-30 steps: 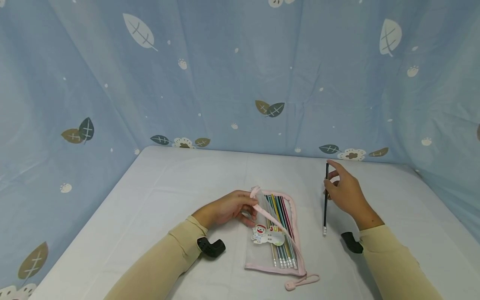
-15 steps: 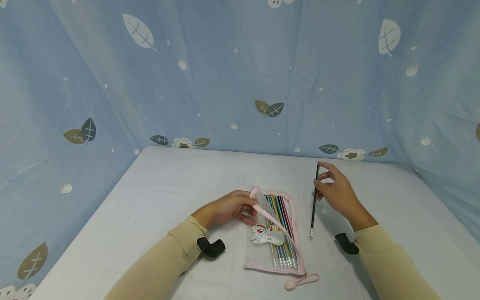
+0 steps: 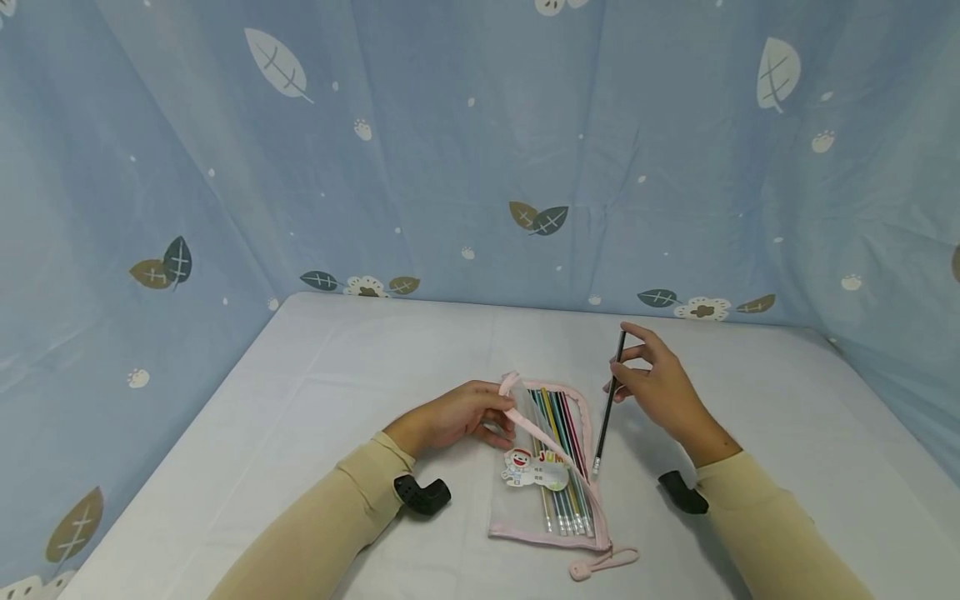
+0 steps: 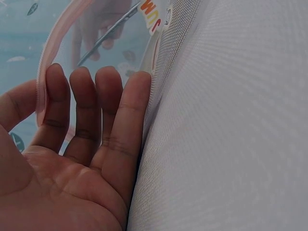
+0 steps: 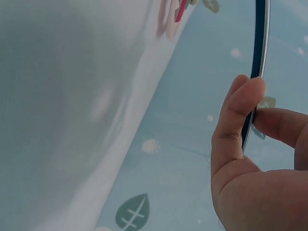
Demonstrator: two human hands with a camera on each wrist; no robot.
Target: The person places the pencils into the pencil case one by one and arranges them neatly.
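Note:
A mesh pencil pouch (image 3: 517,508) with pink trim lies on the table, its top edge lifted at the left. Several pencils (image 3: 564,417) in different colours are inside it, eraser ends toward me. My left hand (image 3: 465,417) pinches the pink zipper edge (image 4: 42,72) between thumb and index finger, the other fingers behind it against the mesh. My right hand (image 3: 663,387) pinches a dark pencil (image 3: 606,417), tilted, with its eraser end down beside the pouch's right edge. In the right wrist view the thumb and fingers meet on the pencil (image 5: 260,38).
A pink zipper pull (image 3: 600,565) hangs off the pouch's near right corner. The white table (image 3: 360,350) ends at a blue leaf-patterned curtain (image 3: 435,167) at the back and sides. Each wrist wears a black camera mount (image 3: 423,496).
My right hand has moved left with the pencil, bringing the eraser end close to the pouch's right edge and tilting the pencil more. The left hand and the pouch stay in place.

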